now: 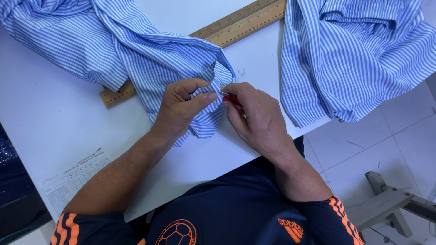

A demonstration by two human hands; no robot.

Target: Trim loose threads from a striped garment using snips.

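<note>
Presently, left hand (181, 106): pinching striped shirt fabric (204, 90), frame centre.
Right hand (256, 120): gripping red-handled seam ripper (231, 100), tip pointing left at fabric fold, touching.

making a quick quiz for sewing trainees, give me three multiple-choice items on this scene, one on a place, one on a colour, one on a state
1. Where does the wooden ruler lie?
A. on the floor
B. on the white table, partly under the striped fabric
C. in a hand

2. What colour is the fabric?
A. blue and white stripes
B. plain red
C. green checks

3. What is the right hand doing?
A. resting flat and empty
B. gripping the ruler
C. holding a small red-handled tool at the fabric pinched by the left hand

Answers: B, cloth covers its middle; A, stripes show throughout; C, the tool's tip meets the pinched fold.
</note>
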